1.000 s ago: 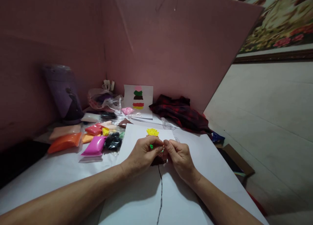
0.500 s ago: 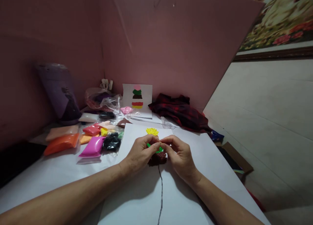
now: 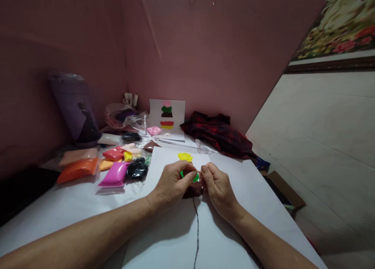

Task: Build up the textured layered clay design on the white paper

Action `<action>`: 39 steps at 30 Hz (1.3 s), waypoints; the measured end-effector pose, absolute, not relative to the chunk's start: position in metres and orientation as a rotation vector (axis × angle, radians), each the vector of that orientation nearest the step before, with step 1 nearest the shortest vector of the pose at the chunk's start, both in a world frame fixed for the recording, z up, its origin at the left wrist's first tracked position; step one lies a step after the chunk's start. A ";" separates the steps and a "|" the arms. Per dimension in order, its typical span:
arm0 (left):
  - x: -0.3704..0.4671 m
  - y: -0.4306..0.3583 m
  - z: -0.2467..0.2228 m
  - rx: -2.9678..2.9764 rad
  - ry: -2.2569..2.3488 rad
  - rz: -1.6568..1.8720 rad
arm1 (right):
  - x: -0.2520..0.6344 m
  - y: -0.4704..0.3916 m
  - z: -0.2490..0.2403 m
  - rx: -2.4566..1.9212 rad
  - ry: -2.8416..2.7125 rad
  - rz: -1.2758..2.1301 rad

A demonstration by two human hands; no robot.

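Note:
My left hand [image 3: 172, 183] and my right hand [image 3: 218, 189] meet over a white sheet of paper [image 3: 164, 163]. Their fingertips pinch a small bit of clay between them. Under the fingers lies a clay picture: a yellow ribbed patch [image 3: 185, 156] at the top, a green patch [image 3: 195, 177] partly hidden by my fingers, and a dark brown patch [image 3: 193, 190] below. A thin dark line [image 3: 197, 230] runs from the brown patch toward me.
Clay packets lie at the left: orange [image 3: 77, 169], magenta [image 3: 115, 174], black [image 3: 137, 170], red [image 3: 113, 154]. A reference card [image 3: 167, 118] with stacked colour patches leans on the pink wall. A dark red cloth [image 3: 218, 134] lies behind. A purple container [image 3: 76, 109] stands far left.
My fingertips have stayed pinched together over the green patch, shifting slightly. The view has drifted a little to the left.

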State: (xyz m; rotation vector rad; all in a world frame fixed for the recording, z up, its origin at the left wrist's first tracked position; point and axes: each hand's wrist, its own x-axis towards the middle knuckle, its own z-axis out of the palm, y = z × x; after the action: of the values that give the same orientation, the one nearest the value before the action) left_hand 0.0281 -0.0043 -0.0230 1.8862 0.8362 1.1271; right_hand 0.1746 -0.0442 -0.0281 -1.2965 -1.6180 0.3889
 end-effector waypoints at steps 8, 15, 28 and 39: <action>0.029 -0.005 -0.024 1.835 0.800 1.096 | 0.181 -0.040 -0.037 -1.288 -1.535 0.502; 0.031 -0.005 -0.024 1.796 0.775 1.030 | 0.179 -0.041 -0.035 -1.268 -1.554 0.467; 0.029 -0.004 -0.018 1.787 0.871 1.051 | 0.178 -0.042 -0.033 -1.167 -1.458 0.648; 0.030 -0.005 -0.020 1.835 0.870 1.010 | 0.178 -0.044 -0.029 -1.236 -1.553 0.514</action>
State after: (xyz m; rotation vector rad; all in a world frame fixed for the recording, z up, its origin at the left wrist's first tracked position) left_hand 0.0298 -0.0049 -0.0200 1.8350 0.8700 1.0097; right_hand 0.1775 -0.0440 -0.0291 -1.2363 -1.5527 0.5140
